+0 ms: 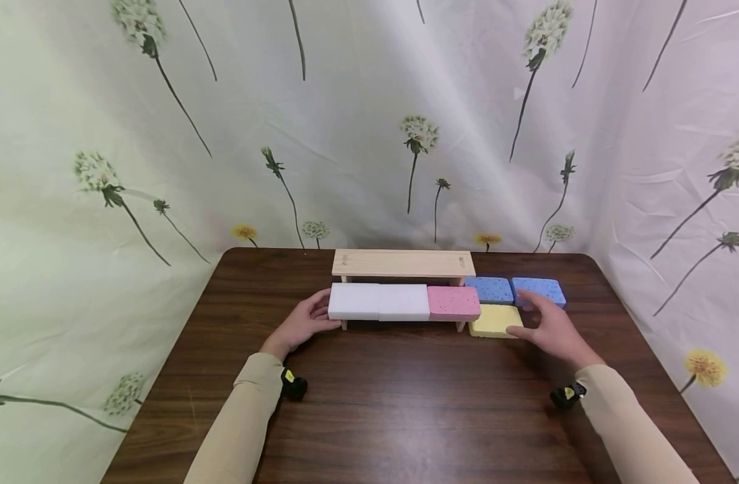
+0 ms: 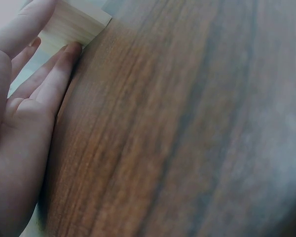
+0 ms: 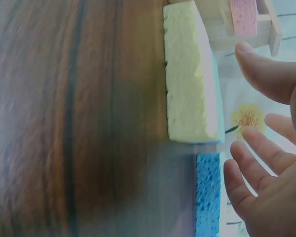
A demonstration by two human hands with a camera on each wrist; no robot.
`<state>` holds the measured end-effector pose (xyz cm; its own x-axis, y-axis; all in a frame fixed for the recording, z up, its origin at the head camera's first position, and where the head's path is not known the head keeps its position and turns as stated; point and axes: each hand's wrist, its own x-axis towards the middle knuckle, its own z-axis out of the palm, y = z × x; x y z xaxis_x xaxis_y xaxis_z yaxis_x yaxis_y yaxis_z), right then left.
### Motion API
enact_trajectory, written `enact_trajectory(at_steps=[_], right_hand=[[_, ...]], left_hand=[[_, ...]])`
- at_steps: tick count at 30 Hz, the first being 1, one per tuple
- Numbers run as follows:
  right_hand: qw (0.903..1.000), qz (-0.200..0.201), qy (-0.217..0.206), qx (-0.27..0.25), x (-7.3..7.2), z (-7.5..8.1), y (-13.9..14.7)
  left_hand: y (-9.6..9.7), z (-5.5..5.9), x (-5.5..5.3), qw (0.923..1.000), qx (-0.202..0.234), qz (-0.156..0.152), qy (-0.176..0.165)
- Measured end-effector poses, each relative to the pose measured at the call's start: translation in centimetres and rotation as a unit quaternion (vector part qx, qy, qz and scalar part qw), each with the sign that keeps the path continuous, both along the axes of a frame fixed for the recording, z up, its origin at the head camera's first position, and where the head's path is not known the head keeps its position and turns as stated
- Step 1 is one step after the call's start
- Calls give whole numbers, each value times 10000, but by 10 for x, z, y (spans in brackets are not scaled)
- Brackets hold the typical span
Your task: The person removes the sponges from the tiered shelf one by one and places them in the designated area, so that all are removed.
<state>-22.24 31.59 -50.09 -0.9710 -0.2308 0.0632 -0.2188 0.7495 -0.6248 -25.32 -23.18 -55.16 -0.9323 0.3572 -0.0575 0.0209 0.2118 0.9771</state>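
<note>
Two white sponges [image 1: 354,301] and a pink sponge [image 1: 453,302] lie in a row along the front step of a wooden rack [image 1: 403,263]. My left hand [image 1: 304,323] is at the rack's left end, and in the left wrist view its fairly straight fingers reach against the pale wood [image 2: 71,27]. To the right of the rack, a yellow sponge [image 1: 495,321] sits in front of two blue sponges [image 1: 540,290]. Over the right side of these sponges my right hand [image 1: 553,327] is spread, thumb near the yellow sponge [image 3: 187,74], with nothing in its grasp.
Everything stands on a dark brown wooden table [image 1: 405,403], near its back edge. Behind and beside it hangs a white cloth [image 1: 357,134] printed with dandelions. Each wrist wears a small black camera [image 1: 294,385].
</note>
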Motion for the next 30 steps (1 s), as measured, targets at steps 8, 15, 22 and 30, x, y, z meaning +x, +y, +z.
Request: enact_trajectory(at_steps=[8, 15, 22, 30], right_hand=[[9995, 222, -69, -220, -4, 5, -16], [9982, 506, -18, -327, -11, 5, -29], [9968, 661, -129, -441, -15, 7, -43], [9958, 693, -358, -471, -20, 5, -55]], left_hand=[[0, 1, 1, 10000, -2, 3, -31], [0, 2, 2, 10000, -15, -12, -11], [-1, 0, 0, 10000, -49, -6, 18], [0, 1, 1, 10000, -14, -7, -14]])
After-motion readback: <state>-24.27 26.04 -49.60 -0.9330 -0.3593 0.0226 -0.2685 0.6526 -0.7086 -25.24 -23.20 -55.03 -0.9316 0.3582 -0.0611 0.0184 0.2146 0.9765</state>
